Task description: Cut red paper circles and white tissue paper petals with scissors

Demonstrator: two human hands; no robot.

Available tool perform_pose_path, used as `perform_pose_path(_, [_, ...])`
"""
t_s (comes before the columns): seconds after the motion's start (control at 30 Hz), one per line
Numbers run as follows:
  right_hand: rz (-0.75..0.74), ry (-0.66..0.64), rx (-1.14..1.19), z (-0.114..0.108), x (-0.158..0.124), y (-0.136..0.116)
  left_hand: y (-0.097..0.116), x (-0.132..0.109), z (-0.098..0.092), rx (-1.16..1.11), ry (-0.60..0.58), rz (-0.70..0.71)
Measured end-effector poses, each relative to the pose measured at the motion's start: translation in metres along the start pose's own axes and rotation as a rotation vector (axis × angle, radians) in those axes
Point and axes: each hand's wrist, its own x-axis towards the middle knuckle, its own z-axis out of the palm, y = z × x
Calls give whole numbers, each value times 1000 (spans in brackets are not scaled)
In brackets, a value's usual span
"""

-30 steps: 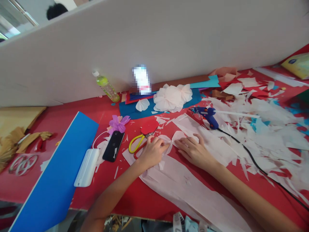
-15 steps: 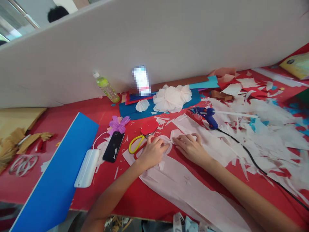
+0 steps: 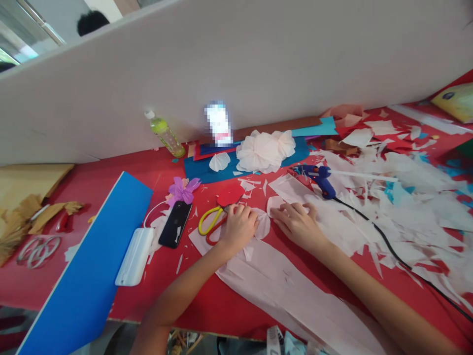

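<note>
Small pale pink paper petals (image 3: 263, 226) lie between my two hands on the red table. My left hand (image 3: 240, 224), fingers curled, presses on the left petal beside the scissors (image 3: 210, 221) with yellow and red handles. On the right petal rest the bent fingers of my right hand (image 3: 297, 222); whether they pinch it is hard to see. A long pale pink paper strip (image 3: 288, 281) runs under and below my hands. Just above my left hand is a red paper disc (image 3: 229, 194). A ruffled pale paper flower (image 3: 264, 150) stands further back on blue paper.
A blue glue gun (image 3: 320, 180) with a black cable lies right of my hands, among white scraps (image 3: 402, 207). To the left are a black phone (image 3: 176, 224), a white device (image 3: 135, 256), a blue board (image 3: 92, 266) and a bottle (image 3: 166, 135).
My right hand has shifted slightly right with its petal, and the gap between the two petals is wider. My left hand has moved slightly right and turned a little. The view has shifted slightly.
</note>
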Motion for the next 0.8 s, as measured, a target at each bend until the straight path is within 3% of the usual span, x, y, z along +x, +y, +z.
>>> perform_pose_path(0.17, [38, 59, 4, -3, -1, 3, 0, 0, 0, 7, 0, -22])
perform_pose_path(0.33, [70, 163, 109, -4, 2, -11, 0, -6, -10, -5, 30, -29])
perform_pose_path(0.43, [76, 151, 236, 0, 6, -19, 4, -8, -15, -21, 57, -11])
perform_pose_path(0.67, [257, 49, 559, 0, 16, -19, 12, -10, -21, -57, 146, 7])
perform_pose_path(0.8, [289, 16, 676, -5, 18, -19, 11, -8, -27, -220, 149, -43])
